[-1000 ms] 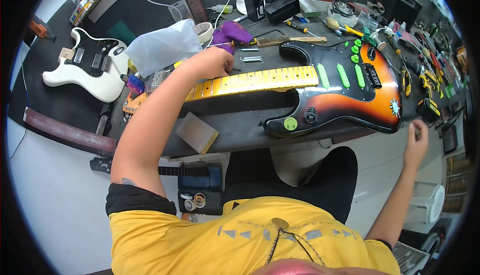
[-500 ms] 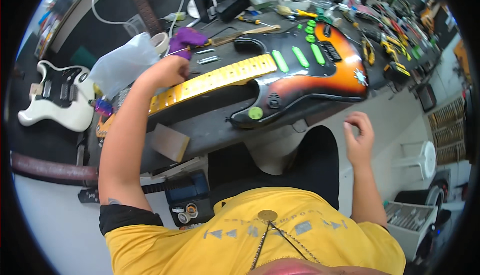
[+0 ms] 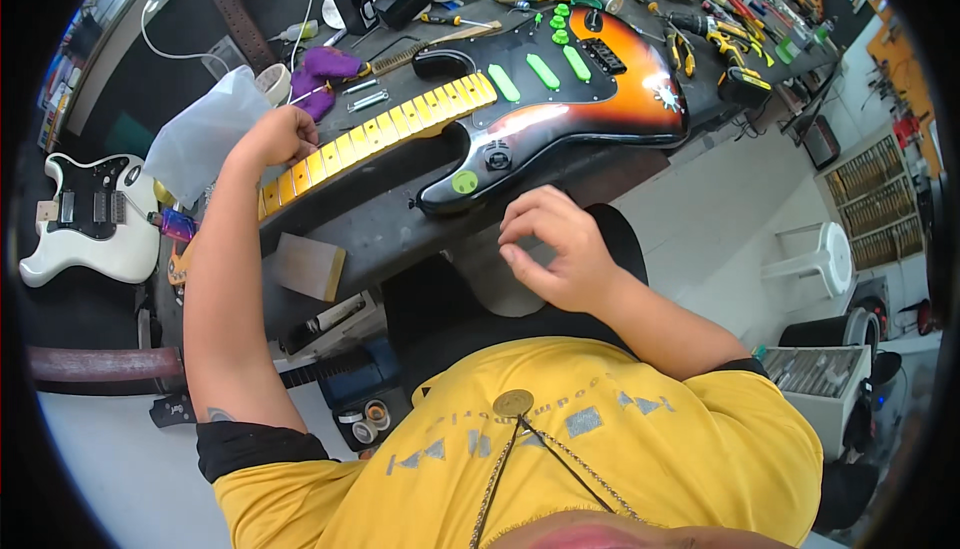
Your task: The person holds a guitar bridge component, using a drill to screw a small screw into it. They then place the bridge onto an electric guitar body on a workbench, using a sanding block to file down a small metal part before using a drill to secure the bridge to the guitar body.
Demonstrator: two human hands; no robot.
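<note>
Resting our left hand (image 3: 280, 137) curled on the guitar neck (image 3: 375, 131); right hand (image 3: 553, 249) hangs loosely curled, empty, near the guitar body (image 3: 560, 109).

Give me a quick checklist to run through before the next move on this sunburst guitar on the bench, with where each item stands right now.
1. Left hand steadying the yellow-taped neck: ok, it rests on the neck.
2. Right hand free: ok, it hangs in front of the bench edge, apart from the guitar, holding nothing visible.
3. Sunburst guitar body lying flat on the dark bench mat: ok.
4. Pickups masked: ok, green tape strips cover them.
5. Strings off: cannot tell, too fine to see.
6. Space around the body: not ok, pliers and screwdrivers crowd its far side.
</note>
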